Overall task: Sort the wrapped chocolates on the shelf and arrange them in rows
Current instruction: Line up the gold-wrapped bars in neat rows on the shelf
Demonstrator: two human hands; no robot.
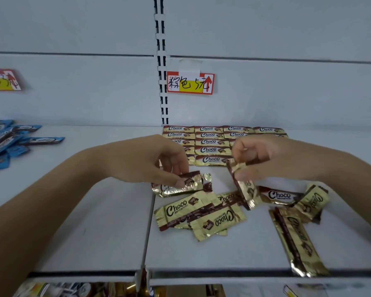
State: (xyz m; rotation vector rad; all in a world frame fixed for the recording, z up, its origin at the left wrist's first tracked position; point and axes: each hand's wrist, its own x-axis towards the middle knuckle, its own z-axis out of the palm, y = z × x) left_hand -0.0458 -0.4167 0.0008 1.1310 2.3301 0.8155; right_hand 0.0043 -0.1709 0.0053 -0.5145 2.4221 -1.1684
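- Wrapped chocolates [201,213] in gold foil lie loose on the near right part of the shelf [223,251], overlapping, with their long axes pointing many ways.
- My left hand [159,159] grips one flat chocolate [193,183] at the left edge of that heap. My thumb is on its top face and my curled fingers are behind it, in a narrow pinch.
- That flat chocolate lies on the shelf with its long axis nearly left to right.
- My right hand [257,157] pinches a hanging chocolate [246,189] by its upper end between the thumb and curled fingers, in a tight hold.
- The hanging chocolate slants from upper left to lower right. I cannot tell whether its lower end touches the loose ones.
- Both forearms reach forward over the shelf, with the hands near each other but apart.
- Behind my hands, rows [210,142] of gold chocolates lie flat at the back panel [287,93]. Each has its long axis left to right and its label upright. My hands hide part of them.
- One long chocolate [296,239] lies at the near right, long axis roughly front to back, with its near end over the shelf's front edge.
- A heap of blue chocolates [9,142] lies well apart at the far left.
- A handwritten price tag [190,82] is stuck on the back panel beside the slotted upright [161,50].
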